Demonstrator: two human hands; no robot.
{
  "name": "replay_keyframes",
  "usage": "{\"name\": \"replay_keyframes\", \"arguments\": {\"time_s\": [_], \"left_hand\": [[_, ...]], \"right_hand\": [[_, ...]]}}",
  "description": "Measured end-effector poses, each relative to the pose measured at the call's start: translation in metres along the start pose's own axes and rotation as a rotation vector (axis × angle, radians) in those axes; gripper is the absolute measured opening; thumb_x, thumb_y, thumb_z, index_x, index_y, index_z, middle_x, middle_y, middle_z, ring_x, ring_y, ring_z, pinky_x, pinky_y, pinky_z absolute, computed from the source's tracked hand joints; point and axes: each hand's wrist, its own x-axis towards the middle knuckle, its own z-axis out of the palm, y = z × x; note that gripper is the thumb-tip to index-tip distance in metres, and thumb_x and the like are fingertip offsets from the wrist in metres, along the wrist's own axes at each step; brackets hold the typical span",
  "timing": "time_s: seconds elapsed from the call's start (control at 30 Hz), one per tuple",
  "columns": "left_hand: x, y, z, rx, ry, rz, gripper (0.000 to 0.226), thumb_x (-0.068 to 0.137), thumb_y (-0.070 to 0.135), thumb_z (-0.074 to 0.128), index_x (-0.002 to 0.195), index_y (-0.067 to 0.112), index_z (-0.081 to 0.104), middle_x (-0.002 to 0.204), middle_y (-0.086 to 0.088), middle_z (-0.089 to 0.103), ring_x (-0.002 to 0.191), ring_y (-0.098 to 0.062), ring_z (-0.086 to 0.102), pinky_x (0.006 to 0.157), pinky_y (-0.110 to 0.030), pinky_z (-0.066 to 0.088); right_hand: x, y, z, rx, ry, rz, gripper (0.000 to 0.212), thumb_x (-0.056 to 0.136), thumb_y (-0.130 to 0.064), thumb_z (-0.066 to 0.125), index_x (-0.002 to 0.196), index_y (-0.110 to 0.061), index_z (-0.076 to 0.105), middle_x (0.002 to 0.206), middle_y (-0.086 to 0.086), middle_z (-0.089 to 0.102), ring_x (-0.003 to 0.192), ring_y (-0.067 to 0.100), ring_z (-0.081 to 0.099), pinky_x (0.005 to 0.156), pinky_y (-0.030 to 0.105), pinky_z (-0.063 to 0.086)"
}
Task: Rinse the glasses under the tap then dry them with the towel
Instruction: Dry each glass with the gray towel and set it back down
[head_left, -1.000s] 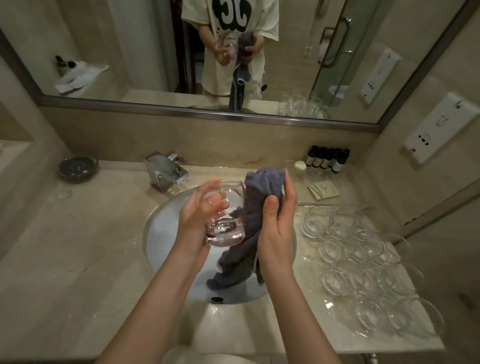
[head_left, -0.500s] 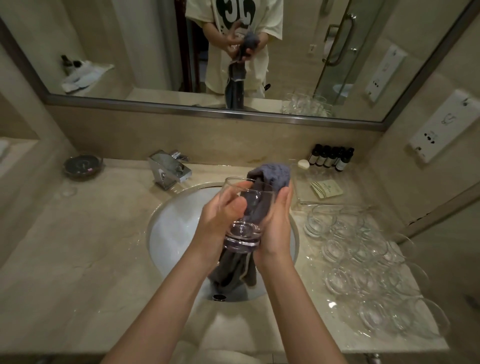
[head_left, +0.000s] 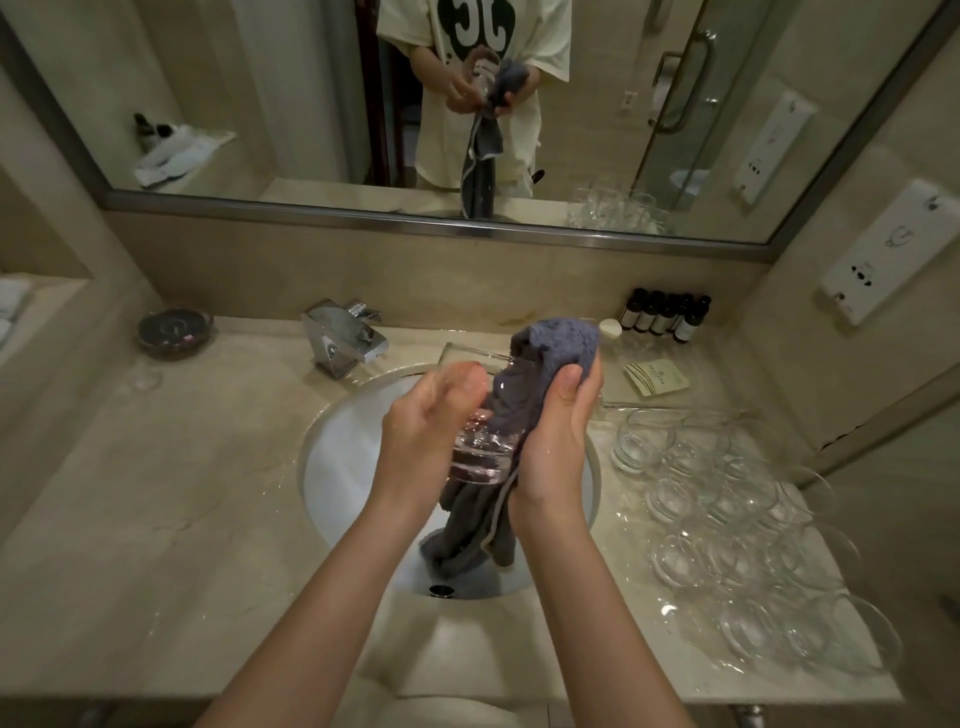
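Towel (head_left: 558, 345) now bunched against glass (head_left: 480, 441) (over sink (head_left: 343, 467)), left hand (head_left: 421, 431) gripping glass, right hand (head_left: 558, 436) clutching towel

Seen from above, two bare forearms reach over a white round sink (head_left: 353, 467) set in a beige marble counter (head_left: 171, 519). The left hand (head_left: 426, 421) grips a clear drinking glass (head_left: 480, 452), tilted with its thick base toward the viewer. The right hand (head_left: 556, 436) presses a grey towel (head_left: 556, 343) against the glass; the towel bunches above the fingers and hangs down into the basin. A chrome tap (head_left: 343, 338) stands behind the sink to the left. On the counter to the right, many clear glasses (head_left: 727, 519) stand close together. Small dark bottles (head_left: 665, 314) line the back wall. A wall mirror (head_left: 311, 104) reflects the person's torso and hands.
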Motion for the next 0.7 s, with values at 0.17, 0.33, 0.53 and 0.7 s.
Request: {"name": "replay_keyframes", "arguments": {"time_s": [0.17, 0.33, 0.53, 0.7], "left_hand": [[0.002, 0.005, -0.001, 0.042, 0.008, -0.061, 0.058, 0.073, 0.074, 0.051, 0.103, 0.026, 0.065, 0.085, 0.006, 0.063, 0.066, 0.004, 0.061, 0.063, -0.017, 0.047], [0.0, -0.001, -0.004, 0.035, 0.129, -0.009, 0.046, 0.066, 0.079, 0.055, 0.095, 0.043, 0.053, 0.089, 0.005, 0.072, 0.08, -0.012, 0.071, 0.069, -0.035, 0.057], [0.003, 0.002, -0.011, -0.022, -0.053, -0.049, 0.059, 0.055, 0.045, 0.08, 0.108, 0.028, 0.058, 0.087, 0.013, 0.074, 0.086, -0.009, 0.071, 0.073, -0.041, 0.057], [0.0, 0.001, -0.017, -0.142, -0.135, -0.135, 0.042, 0.063, 0.043, 0.071, 0.099, 0.021, 0.068, 0.073, 0.013, 0.069, 0.064, -0.006, 0.067, 0.056, -0.025, 0.055]], "right_hand": [[-0.004, -0.001, 0.003, -0.015, -0.019, 0.027, 0.033, 0.101, -0.041, 0.03, 0.133, -0.046, 0.026, 0.122, -0.026, 0.048, 0.106, -0.013, 0.056, 0.09, 0.014, 0.048], [-0.013, -0.005, 0.007, -0.065, -0.028, -0.045, 0.031, 0.103, -0.031, 0.03, 0.132, -0.038, 0.024, 0.102, -0.034, 0.047, 0.08, -0.024, 0.056, 0.068, 0.002, 0.042], [-0.011, -0.002, 0.006, -0.066, -0.018, -0.045, 0.028, 0.1, -0.038, 0.03, 0.127, -0.042, 0.028, 0.109, -0.031, 0.048, 0.088, -0.022, 0.056, 0.073, 0.006, 0.045], [-0.008, 0.002, 0.004, -0.048, -0.012, 0.003, 0.027, 0.1, -0.042, 0.032, 0.127, -0.045, 0.029, 0.116, -0.026, 0.05, 0.096, -0.016, 0.056, 0.08, 0.011, 0.048]]}}
